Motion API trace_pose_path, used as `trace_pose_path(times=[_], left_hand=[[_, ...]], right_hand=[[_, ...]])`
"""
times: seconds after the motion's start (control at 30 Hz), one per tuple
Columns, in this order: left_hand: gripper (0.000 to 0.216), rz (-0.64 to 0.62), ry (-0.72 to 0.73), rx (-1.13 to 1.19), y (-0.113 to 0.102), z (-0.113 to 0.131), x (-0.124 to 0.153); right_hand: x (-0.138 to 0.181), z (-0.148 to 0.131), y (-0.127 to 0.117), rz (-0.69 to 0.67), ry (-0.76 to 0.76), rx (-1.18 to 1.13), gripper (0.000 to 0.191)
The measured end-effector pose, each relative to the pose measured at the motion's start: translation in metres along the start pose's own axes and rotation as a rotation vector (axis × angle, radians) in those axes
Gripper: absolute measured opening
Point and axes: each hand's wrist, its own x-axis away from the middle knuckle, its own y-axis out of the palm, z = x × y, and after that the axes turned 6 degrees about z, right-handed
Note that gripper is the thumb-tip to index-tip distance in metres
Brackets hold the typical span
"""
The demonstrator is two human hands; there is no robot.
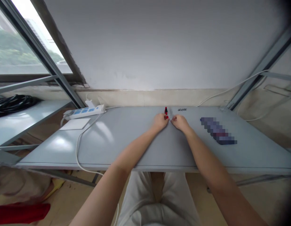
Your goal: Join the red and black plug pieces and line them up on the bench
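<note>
My left hand [161,121] is over the back middle of the grey table [126,138], its fingers closed in a pinch on a small red piece [167,117]. Just beyond those fingertips lies a small red-and-black object [166,110], whose exact kind is too small to make out. Between the two hands sits something clear, like transparent plastic [170,113]. My right hand [179,121] has its fingers pressed together beside this clear thing; what they grip, if anything, is hidden. Several short dark metallic pieces [182,110] lie in a row behind the right hand.
A white power strip [86,111] and a flat white rectangle [75,124] lie at the table's left, with a white cable [77,144] running over the front edge. A blurred dark packet [217,130] lies right. Metal posts stand at both ends; the wall is behind.
</note>
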Motion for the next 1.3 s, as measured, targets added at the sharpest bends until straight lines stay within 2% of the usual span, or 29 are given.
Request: trace_pose_path(times=[0.2, 0.33, 0.47, 0.53, 0.6, 0.67, 0.73, 0.83, 0.9, 1.03, 1.13, 1.3], left_hand=[[0.021, -0.033, -0.001, -0.05, 0.006, -0.006, -0.002], [0.011, -0.008, 0.026, -0.101, 0.002, -0.001, 0.004], [0.035, -0.018, 0.157, -0.144, -0.005, 0.01, 0.015], [0.032, -0.072, 0.241, -0.209, -0.008, 0.015, 0.019], [0.019, -0.133, 0.281, -0.283, -0.01, 0.017, 0.022], [0.017, -0.163, 0.276, -0.323, -0.012, 0.018, 0.023], [0.02, -0.131, 0.267, -0.305, -0.014, 0.017, 0.023], [0.034, -0.071, 0.287, -0.282, -0.017, 0.015, 0.023], [0.038, -0.088, 0.307, -0.322, -0.018, 0.015, 0.023], [0.031, -0.158, 0.307, -0.461, -0.018, 0.018, 0.023], [0.028, -0.148, 0.273, -0.538, -0.017, 0.019, 0.021], [0.024, -0.142, 0.258, -0.485, -0.027, 0.019, 0.018]], right_hand=[[0.0, 0.003, 0.001, -0.015, -0.011, 0.0, 0.011], [0.0, 0.003, 0.001, -0.006, -0.02, 0.012, 0.015], [0.0, 0.002, 0.0, -0.001, -0.016, 0.039, 0.02], [0.001, 0.002, -0.001, 0.003, -0.026, 0.039, 0.02], [0.001, 0.002, -0.002, 0.005, -0.033, 0.035, 0.018], [0.001, 0.002, -0.002, 0.002, -0.034, 0.034, 0.017], [0.001, 0.002, -0.002, -0.004, -0.029, 0.037, 0.018], [0.001, 0.001, -0.003, -0.016, -0.017, 0.041, 0.019], [0.001, 0.0, -0.004, -0.024, -0.012, 0.043, 0.02], [0.001, -0.001, -0.006, -0.049, -0.013, 0.053, 0.019], [0.002, -0.002, -0.008, -0.07, -0.008, 0.067, 0.017], [0.005, -0.009, -0.014, -0.063, 0.009, 0.083, 0.015]])
